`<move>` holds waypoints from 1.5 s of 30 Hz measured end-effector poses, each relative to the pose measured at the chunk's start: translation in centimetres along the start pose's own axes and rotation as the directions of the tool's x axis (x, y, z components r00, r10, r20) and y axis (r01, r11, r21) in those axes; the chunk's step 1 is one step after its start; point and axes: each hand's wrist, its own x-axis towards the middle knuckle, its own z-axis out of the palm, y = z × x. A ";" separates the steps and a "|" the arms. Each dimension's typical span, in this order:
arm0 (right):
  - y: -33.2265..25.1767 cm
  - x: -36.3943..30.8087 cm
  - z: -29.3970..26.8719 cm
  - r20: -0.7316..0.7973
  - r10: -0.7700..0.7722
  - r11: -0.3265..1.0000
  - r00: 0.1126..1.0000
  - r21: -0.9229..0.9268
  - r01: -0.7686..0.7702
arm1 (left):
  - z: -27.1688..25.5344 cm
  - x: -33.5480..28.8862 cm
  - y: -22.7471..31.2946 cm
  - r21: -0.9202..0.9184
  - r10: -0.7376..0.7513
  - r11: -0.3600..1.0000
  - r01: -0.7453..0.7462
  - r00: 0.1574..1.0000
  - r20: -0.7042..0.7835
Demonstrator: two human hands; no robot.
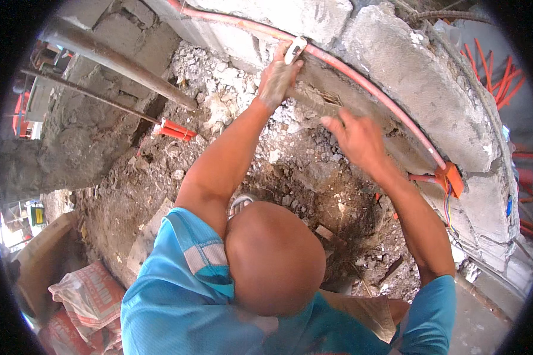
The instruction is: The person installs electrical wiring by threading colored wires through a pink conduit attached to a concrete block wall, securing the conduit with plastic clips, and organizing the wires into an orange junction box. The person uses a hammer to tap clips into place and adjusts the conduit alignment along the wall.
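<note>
High in the middle, my left hand (276,78) is closed around a small white object (295,51) with dark marks, whose kind I cannot make out. It is against or right beside a long orange-pink conduit (367,86) that curves along a rough concrete block wall (420,77). Lower and to the right is my right hand (361,141), blurred by motion, its thumb pointing left; whether its fingers grip anything is unclear. Between the hands, a smeared greyish strip (317,105) shows near a broken opening in the wall.
The conduit runs into an orange electrical box (450,180) with thin wires hanging out. Broken rubble (314,171) covers the ground. Metal poles (118,62) and short orange pipe pieces (176,130) are at left; printed sacks (89,296) lie lower left. My bent knee (275,257) rises in front.
</note>
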 end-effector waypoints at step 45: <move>9.0 -26.1 2.6 0.347 0.365 0.929 0.864 -0.071 -0.364 | -8.7 -3.3 3.1 0.388 0.191 0.901 -0.194 0.980 0.048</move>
